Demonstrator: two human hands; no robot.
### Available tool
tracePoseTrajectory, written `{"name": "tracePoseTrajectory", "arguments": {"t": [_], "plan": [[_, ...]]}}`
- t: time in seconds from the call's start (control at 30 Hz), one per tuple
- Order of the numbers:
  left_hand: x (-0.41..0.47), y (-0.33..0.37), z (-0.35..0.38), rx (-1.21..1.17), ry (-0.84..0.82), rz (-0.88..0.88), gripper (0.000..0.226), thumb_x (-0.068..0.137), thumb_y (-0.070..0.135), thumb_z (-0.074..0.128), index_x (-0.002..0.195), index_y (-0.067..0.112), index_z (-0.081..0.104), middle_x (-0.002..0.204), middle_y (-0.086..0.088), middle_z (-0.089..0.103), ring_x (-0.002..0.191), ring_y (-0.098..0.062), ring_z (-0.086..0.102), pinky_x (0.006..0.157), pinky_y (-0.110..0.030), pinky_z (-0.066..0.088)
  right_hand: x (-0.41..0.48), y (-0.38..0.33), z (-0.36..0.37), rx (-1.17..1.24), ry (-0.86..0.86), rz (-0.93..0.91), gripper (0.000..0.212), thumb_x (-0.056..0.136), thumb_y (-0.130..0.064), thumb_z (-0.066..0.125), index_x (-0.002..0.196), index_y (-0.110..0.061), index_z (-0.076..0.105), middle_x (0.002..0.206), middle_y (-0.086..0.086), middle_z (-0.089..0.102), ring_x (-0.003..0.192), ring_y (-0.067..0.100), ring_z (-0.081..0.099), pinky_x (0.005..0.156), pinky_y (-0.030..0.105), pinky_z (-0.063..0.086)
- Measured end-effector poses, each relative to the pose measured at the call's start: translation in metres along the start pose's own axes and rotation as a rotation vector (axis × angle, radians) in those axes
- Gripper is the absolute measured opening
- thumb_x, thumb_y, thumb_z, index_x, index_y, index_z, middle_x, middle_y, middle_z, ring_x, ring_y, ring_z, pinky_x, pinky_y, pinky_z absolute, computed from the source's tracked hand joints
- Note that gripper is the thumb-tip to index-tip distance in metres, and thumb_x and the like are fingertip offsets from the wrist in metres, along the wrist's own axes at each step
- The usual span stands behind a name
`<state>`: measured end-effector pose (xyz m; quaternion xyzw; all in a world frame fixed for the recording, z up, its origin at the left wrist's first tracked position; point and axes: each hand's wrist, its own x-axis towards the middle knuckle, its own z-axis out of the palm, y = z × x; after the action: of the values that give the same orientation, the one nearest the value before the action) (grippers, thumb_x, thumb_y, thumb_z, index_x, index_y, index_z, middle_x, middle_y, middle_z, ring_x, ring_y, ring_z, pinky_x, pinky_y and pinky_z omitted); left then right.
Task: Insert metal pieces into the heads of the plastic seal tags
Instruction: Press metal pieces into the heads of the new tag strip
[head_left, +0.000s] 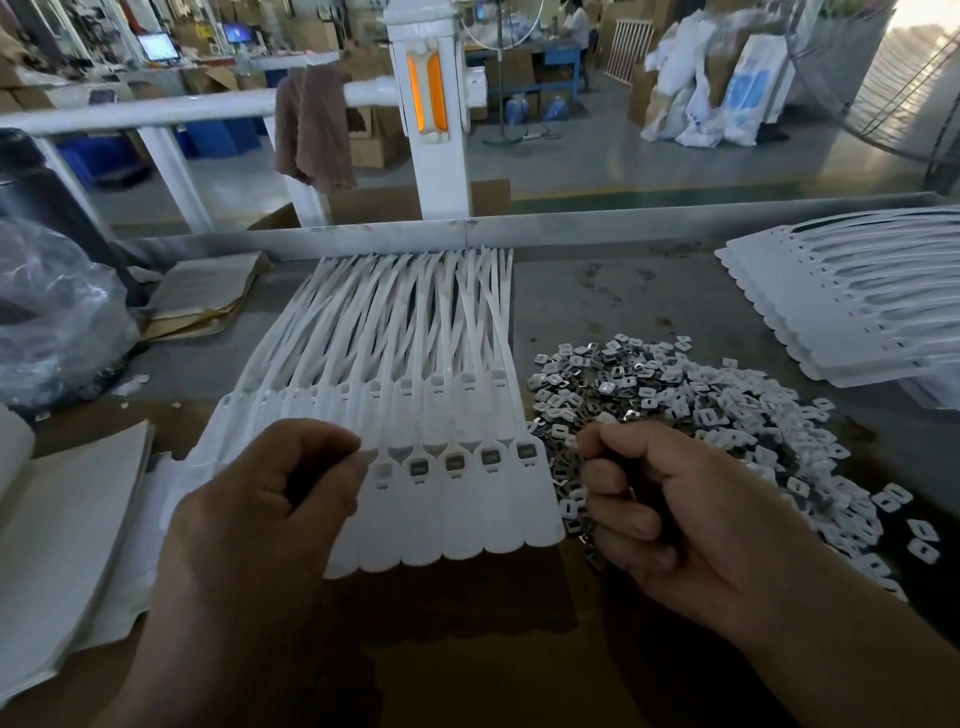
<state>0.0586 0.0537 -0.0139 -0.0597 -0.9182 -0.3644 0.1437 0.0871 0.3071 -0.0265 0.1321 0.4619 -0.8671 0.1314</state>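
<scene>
Through the head camera I count four heads at the right end of the sheet of tags (467, 519) that already show a dark insert in their little windows. The next window to the left looks pale, so I judge it to be the one in hand. The heads beyond it lie under my view of the left hand (270, 499), so I cannot say how many are still empty (probably most of that side). The left hand's fingers are curled, thumb tip against forefinger right over the pale window; whether a piece is pinched there is hidden. The right hand (670, 514) is curled into a loose fist at the near edge of the heap of metal pieces (675, 395), and it seems to cup a few of them. The sheet lies flat on the table (597, 291), just beside the heap. A stack of more tags (841, 312) waits at the far right, so I reckon a good deal is left.
</scene>
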Motion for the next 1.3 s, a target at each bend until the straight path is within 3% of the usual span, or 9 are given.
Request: {"name": "tracePoseTrajectory", "arguments": {"t": [0.07, 0.23, 0.33, 0.4, 0.67, 1.0, 1.17, 1.3], "plan": [[0.006, 0.004, 0.002, 0.064, -0.037, -0.002, 0.001, 0.082, 0.05, 0.055, 0.083, 0.049, 0.055, 0.082, 0.043, 0.058, 0.078, 0.022, 0.055, 0.051, -0.008, 0.037, 0.002, 0.001, -0.001, -0.019, 0.025, 0.017, 0.016, 0.076, -0.022, 0.065, 0.084, -0.009, 0.068, 0.067, 0.003, 0.051, 0.039, 0.01, 0.034, 0.031, 0.02, 0.025], [0.011, 0.004, 0.002, 0.173, -0.113, 0.015, 0.021, 0.084, 0.038, 0.065, 0.078, 0.054, 0.051, 0.068, 0.034, 0.058, 0.077, 0.028, 0.05, 0.049, -0.003, 0.034, 0.004, 0.0, -0.001, -0.027, 0.02, 0.03, 0.014, 0.08, -0.021, 0.063, 0.086, -0.009, 0.066, 0.066, 0.002, 0.05, 0.038, 0.009, 0.033, 0.031, 0.018, 0.024], [0.011, 0.004, 0.002, 0.242, -0.121, 0.061, 0.022, 0.084, 0.034, 0.066, 0.078, 0.051, 0.054, 0.07, 0.035, 0.054, 0.079, 0.024, 0.051, 0.051, -0.003, 0.032, 0.004, 0.0, -0.001, -0.058, 0.014, 0.033, 0.017, 0.076, -0.022, 0.065, 0.087, -0.009, 0.066, 0.066, 0.003, 0.05, 0.039, 0.009, 0.033, 0.031, 0.019, 0.024], [0.011, 0.004, 0.002, 0.284, -0.108, 0.103, 0.018, 0.085, 0.032, 0.066, 0.082, 0.047, 0.058, 0.07, 0.034, 0.051, 0.07, 0.015, 0.053, 0.056, -0.005, 0.03, 0.004, 0.001, 0.0, -0.075, 0.017, 0.036, 0.019, 0.074, -0.022, 0.066, 0.088, -0.008, 0.065, 0.066, 0.003, 0.051, 0.04, 0.01, 0.033, 0.031, 0.019, 0.024], [0.017, -0.004, 0.003, 0.335, -0.187, 0.182, 0.014, 0.084, 0.033, 0.065, 0.091, 0.045, 0.061, 0.087, 0.026, 0.049, 0.08, 0.005, 0.051, 0.061, -0.013, 0.037, 0.001, -0.002, -0.001, -0.058, 0.008, 0.021, 0.015, 0.074, -0.022, 0.065, 0.082, -0.009, 0.068, 0.066, 0.002, 0.05, 0.039, 0.009, 0.034, 0.032, 0.019, 0.024], [0.019, -0.013, 0.009, 0.364, -0.171, 0.186, 0.013, 0.083, 0.033, 0.069, 0.091, 0.042, 0.068, 0.081, 0.029, 0.046, 0.077, 0.008, 0.046, 0.06, -0.012, 0.032, 0.0, -0.005, 0.0, -0.015, 0.008, 0.001, 0.014, 0.079, -0.021, 0.063, 0.081, -0.009, 0.068, 0.066, 0.003, 0.05, 0.04, 0.009, 0.033, 0.03, 0.02, 0.025], [0.02, -0.016, 0.01, 0.371, -0.156, 0.18, 0.018, 0.082, 0.041, 0.068, 0.1, 0.039, 0.066, 0.078, 0.027, 0.048, 0.074, 0.007, 0.048, 0.062, -0.02, 0.038, 0.001, -0.005, -0.001, -0.009, 0.017, -0.001, 0.015, 0.08, -0.021, 0.062, 0.086, -0.008, 0.065, 0.066, 0.003, 0.05, 0.04, 0.009, 0.033, 0.03, 0.019, 0.025], [0.018, -0.014, 0.009, 0.336, -0.14, 0.163, 0.014, 0.079, 0.039, 0.07, 0.082, 0.045, 0.057, 0.074, 0.024, 0.053, 0.071, 0.005, 0.051, 0.058, -0.017, 0.038, 0.001, -0.005, -0.003, 0.002, 0.013, -0.005, 0.016, 0.078, -0.02, 0.063, 0.088, -0.008, 0.064, 0.066, 0.002, 0.049, 0.039, 0.008, 0.032, 0.029, 0.02, 0.025]]}}
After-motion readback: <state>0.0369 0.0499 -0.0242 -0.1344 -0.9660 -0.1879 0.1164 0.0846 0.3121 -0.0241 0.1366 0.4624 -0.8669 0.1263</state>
